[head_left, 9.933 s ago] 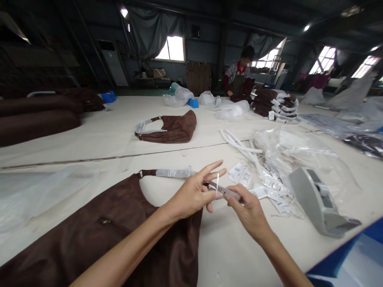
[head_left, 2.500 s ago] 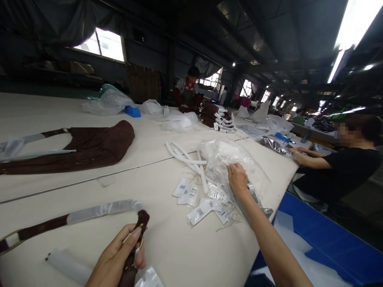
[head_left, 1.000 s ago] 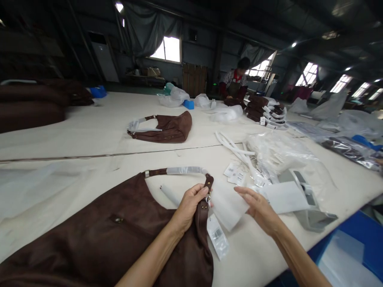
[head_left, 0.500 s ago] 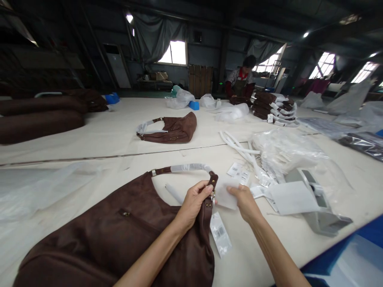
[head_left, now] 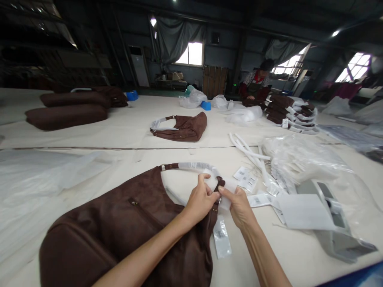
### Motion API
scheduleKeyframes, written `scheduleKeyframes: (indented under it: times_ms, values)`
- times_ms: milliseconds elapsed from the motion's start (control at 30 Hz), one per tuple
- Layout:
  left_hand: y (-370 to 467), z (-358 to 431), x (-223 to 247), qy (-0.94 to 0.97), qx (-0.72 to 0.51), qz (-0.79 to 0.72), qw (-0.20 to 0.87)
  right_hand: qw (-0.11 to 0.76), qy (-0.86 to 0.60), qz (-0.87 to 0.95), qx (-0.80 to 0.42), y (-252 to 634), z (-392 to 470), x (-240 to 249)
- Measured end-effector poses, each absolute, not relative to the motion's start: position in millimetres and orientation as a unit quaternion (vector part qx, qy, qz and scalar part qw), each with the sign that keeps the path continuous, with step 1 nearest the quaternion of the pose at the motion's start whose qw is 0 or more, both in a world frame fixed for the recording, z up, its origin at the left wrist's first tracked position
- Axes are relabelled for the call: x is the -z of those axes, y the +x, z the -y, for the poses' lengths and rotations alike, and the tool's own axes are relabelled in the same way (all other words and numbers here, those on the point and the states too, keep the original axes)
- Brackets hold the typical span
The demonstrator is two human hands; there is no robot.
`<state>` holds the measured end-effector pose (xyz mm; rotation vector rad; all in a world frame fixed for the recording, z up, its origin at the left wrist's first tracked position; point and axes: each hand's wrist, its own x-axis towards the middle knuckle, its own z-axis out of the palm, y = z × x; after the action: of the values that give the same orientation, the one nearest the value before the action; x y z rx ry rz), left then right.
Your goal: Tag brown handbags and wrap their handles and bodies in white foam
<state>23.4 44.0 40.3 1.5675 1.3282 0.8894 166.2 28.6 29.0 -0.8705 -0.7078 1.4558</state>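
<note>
A dark brown handbag (head_left: pixel 119 227) lies on the pale table in front of me, its strap (head_left: pixel 196 165) partly wrapped in white material. My left hand (head_left: pixel 201 199) is closed on the strap's right end, by the metal fittings, its index finger bent upward. Beside it, my right hand (head_left: pixel 239 205) pinches a thin white sheet (head_left: pixel 229 185) against the same strap end. Part of this sheet also shows behind the strap, near my left fingers. A white tag in a clear sleeve (head_left: pixel 222 239) hangs below the fittings.
Loose tags (head_left: pixel 245 178), white strips (head_left: pixel 248 149), clear plastic bags (head_left: pixel 305 163) and a grey holder (head_left: pixel 338 235) with white sheets lie to the right. Another brown handbag (head_left: pixel 187 127) rests farther back. A person (head_left: pixel 255 83) stands behind stacked bags (head_left: pixel 279 111).
My right hand has moved left with the white sheet, bringing it up to the strap end. My left index finger has lifted off the strap. The view has turned slightly left.
</note>
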Motion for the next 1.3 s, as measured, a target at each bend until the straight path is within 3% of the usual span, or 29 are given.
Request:
scheduleKeyframes:
  times_ms: [133,367,500,967,1167,1300]
  values:
    - [4,-62,-57,0.618,-0.349,-0.585,0.392,0.608,-0.389,0.303,-0.622,168,-31,-25]
    - [-8,-95,-61,0.519,-0.274,-0.483,0.65,0.59,-0.393,0.309,-0.634,175,-32,-28]
    - [9,-95,-62,0.498,-0.286,-0.408,0.71,0.577,-0.427,0.309,-0.623,179,-32,-29]
    - [16,-62,-41,0.488,-0.374,-0.421,0.666,0.565,-0.481,0.344,-0.575,182,-18,-15]
    - [30,-62,-51,0.49,-0.415,-0.433,0.633,0.575,-0.531,0.396,-0.479,181,-12,-16]
    - [31,-61,-52,0.467,-0.438,-0.447,0.624,0.619,-0.432,0.332,-0.566,177,-6,-14]
